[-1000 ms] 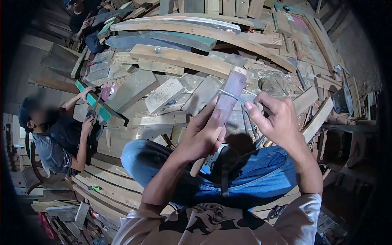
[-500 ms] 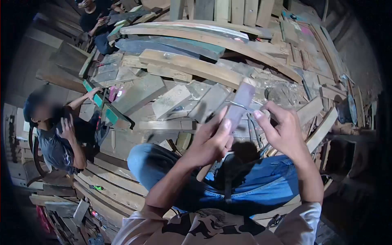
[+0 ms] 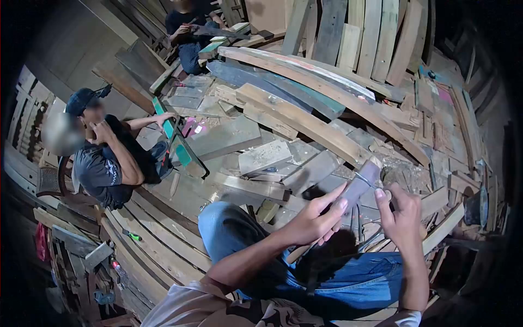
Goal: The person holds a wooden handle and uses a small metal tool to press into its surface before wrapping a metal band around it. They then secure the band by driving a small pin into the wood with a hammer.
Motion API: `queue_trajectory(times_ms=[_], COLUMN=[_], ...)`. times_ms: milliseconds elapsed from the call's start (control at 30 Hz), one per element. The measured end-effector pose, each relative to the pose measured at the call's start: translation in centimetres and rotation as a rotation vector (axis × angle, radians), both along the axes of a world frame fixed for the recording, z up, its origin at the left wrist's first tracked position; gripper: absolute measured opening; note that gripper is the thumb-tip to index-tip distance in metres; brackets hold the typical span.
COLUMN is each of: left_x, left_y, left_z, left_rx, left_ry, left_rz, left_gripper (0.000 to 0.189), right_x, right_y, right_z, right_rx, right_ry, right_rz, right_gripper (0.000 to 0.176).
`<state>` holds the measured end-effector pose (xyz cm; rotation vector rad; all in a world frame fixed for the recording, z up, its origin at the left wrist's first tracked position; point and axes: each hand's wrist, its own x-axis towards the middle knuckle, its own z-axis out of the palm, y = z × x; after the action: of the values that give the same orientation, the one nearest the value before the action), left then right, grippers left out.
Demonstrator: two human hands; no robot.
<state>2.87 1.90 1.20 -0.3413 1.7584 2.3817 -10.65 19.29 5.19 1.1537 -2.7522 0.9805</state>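
My left hand [image 3: 321,215] is wrapped round a greyish wooden block [image 3: 357,191], which points up and to the right away from me. Across the block's upper part lies a thin metal tool [image 3: 366,181], and my right hand [image 3: 402,210] pinches its near end with bent fingers. Its exact kind is hard to make out. Below my left hand, the end of a wooden handle [image 3: 295,254] shows above my lap. Several dark slender tools [image 3: 359,223] lie between and beyond my hands, partly hidden.
A long thick beam [image 3: 299,117] and curved planks [image 3: 332,87] lie ahead. On the left a seated person [image 3: 106,163] holds a green-marked board [image 3: 182,147]. Another person [image 3: 190,32] sits at the back with a saw. A green-handled tool [image 3: 132,235] rests on slats.
The view has swung left, so the surroundings sit further right and lower. My hands still hold the block and tool, now further right in view. The block leans more to the right.
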Motion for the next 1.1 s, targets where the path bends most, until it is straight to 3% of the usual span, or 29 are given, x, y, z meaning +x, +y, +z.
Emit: queue_trajectory(times_ms=[167,600,1100], left_x=[-0.1,0.2,0.2], left_y=[-0.2,-0.7,-0.8], left_z=[-0.2,-0.2,-0.2], left_rx=[0.001,-0.031,-0.051], left_ry=[0.026,0.051,0.026], left_rz=[0.004,0.024,0.043], left_gripper=[0.059,0.06,0.062], right_x=[0.1,-0.7,-1.8], right_y=[-0.3,-0.7,-0.5], right_z=[-0.5,-1.2,-2.4], right_rx=[-0.117,-0.208,-0.173], right_ry=[0.002,-0.429,-0.461], right_rz=[0.028,0.007,0.082], right_gripper=[0.023,0.024,0.031])
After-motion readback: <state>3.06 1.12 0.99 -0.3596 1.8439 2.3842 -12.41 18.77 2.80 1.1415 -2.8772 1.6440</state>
